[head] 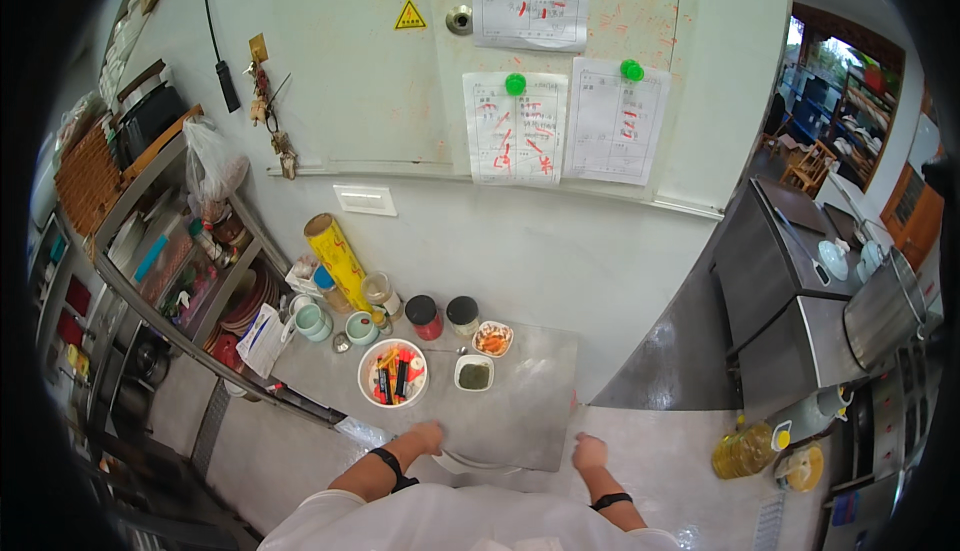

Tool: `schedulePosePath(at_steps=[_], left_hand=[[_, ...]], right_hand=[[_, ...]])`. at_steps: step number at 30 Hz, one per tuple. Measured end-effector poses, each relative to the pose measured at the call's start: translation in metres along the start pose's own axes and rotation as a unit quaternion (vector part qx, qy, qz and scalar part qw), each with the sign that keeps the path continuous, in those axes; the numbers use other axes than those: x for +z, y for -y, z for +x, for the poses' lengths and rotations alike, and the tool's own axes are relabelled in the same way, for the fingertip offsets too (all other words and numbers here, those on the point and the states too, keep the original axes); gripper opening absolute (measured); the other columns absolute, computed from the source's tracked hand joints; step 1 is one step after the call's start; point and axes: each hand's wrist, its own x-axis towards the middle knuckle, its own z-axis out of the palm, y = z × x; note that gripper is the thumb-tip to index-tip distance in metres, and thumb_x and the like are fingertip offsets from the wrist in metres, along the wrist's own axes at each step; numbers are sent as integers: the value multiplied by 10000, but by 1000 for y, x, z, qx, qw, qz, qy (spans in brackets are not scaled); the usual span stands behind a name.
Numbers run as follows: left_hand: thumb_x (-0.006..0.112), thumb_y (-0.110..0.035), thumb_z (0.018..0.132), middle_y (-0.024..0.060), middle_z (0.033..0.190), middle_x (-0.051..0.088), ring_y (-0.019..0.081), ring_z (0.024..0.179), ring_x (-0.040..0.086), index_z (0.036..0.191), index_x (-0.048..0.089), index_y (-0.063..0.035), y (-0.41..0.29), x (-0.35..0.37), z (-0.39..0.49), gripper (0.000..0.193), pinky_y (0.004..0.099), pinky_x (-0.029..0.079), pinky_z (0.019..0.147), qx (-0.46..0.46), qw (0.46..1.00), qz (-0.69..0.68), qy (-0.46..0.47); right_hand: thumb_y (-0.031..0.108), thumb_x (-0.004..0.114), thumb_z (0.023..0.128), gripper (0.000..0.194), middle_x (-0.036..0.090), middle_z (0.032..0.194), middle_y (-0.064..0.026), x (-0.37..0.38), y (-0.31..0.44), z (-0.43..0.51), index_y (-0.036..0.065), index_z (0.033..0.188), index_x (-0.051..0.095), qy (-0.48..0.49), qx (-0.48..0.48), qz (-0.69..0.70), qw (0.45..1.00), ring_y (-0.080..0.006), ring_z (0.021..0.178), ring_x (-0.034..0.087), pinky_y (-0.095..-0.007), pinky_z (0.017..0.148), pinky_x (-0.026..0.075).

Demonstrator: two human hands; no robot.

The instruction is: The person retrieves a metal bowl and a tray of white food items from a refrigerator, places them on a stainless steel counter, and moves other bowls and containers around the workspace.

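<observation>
My left hand is at the front edge of a steel table, fingers curled and nothing visible in them. Off the table's right edge hangs my right hand, also curled, with no object seen in it. A white tub of markers and small items stands beyond my left hand. To its right are a small white dish of dark green flakes and a dish of orange-brown bits. Behind them are a red-filled jar and a black-lidded jar.
A yellow cling-film roll and pale green cups stand back left. Metal shelving holds plates at the left. On the right floor are an oil jug and a bucket, near a steel pot. Written sheets hang ahead.
</observation>
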Motion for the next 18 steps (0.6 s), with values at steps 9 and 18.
schedulePosePath(at_steps=[9,18], left_hand=[[747,-383,718,162,1240,506,335,1061,575,1116,604,-8,2,-2,-6,565,423,487,876,-6,1000,-26,6],[733,-390,708,149,1204,558,320,1067,570,1033,682,-65,1,-1,-2,462,419,493,868,-2,1000,-11,2]], right_hand=[[283,674,751,295,678,903,-188,48,-134,-145,-7,804,661,82,354,41,931,-348,847,659,-415,749,520],[273,663,753,284,678,885,-183,77,-130,-179,-7,799,660,128,441,142,877,-342,830,660,-411,739,520]])
